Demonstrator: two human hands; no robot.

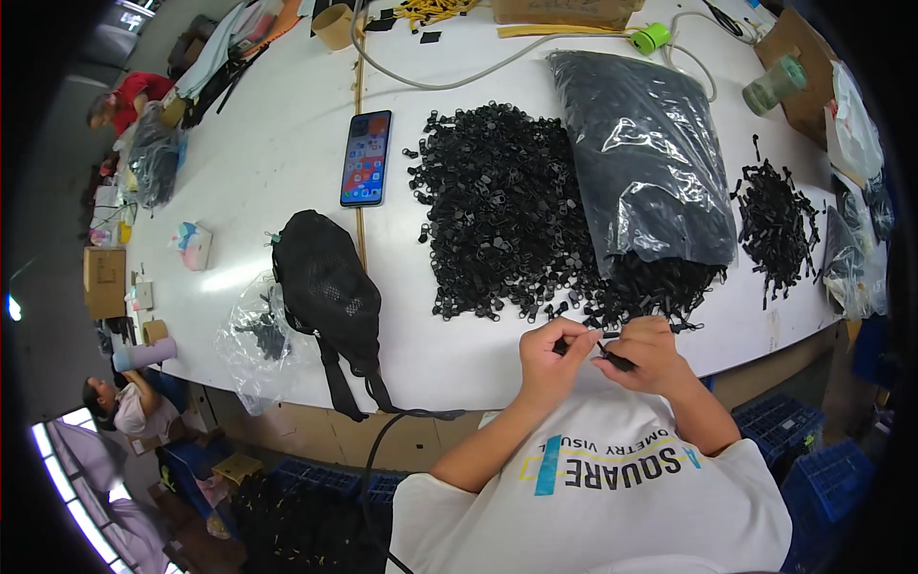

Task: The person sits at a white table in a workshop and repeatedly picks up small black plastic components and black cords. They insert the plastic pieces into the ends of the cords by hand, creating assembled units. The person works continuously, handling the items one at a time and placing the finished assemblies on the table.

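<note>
At the white counter's (421, 368) near edge, head view: left hand (552, 358) and right hand (648, 356) both grasp small black parts (620, 363). Just beyond, a heap of black looped fittings (497, 191) abuts a bulging plastic bag (650, 158); leftward lie a smartphone (366, 158) and black mesh bag (325, 273).

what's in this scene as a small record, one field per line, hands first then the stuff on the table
left hand: holding a small black piece, close to the right hand
right hand: holding another small black piece
surface: white table
large pile of black parts: in front of the hands, reaching the plastic bag
plastic bag: bulky, dark contents
smaller black pile: right of the plastic bag
phone: screen lit, left of the large pile
black pouch: nearer than the phone, straps toward the table edge
</note>
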